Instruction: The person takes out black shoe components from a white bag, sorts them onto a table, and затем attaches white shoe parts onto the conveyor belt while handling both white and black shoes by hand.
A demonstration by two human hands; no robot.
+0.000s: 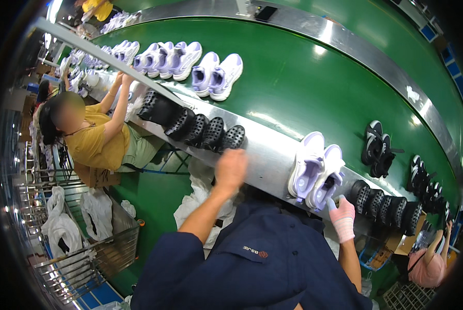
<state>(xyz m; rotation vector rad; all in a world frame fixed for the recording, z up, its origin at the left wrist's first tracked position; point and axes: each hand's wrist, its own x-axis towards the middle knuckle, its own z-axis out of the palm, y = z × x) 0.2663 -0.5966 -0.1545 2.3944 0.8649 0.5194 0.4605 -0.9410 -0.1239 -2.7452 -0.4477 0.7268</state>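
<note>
My left hand [231, 172], bare and smeared by motion, is just in front of the nearest of several black perforated clogs [234, 137] on the metal ledge. Whether its fingers touch that clog I cannot tell. On my right, a pair of white and lavender sneakers [305, 166] stands at the ledge's near edge, heels toward me. Beside the heel of the right-hand sneaker [325, 178] is my right hand [342, 216], in a pale pink glove with greyish fingertips. Its thumb and forefinger point up, slightly apart, and nothing shows between them.
More black clogs [384, 202] line the ledge [272, 160] at right. On the green belt [293, 88] stand white-lavender sneakers [217, 76] and black shoes [377, 150]. A metal bar [107, 59] slants across the left. A co-worker in yellow [94, 132] sits left, near a wire cart [89, 263].
</note>
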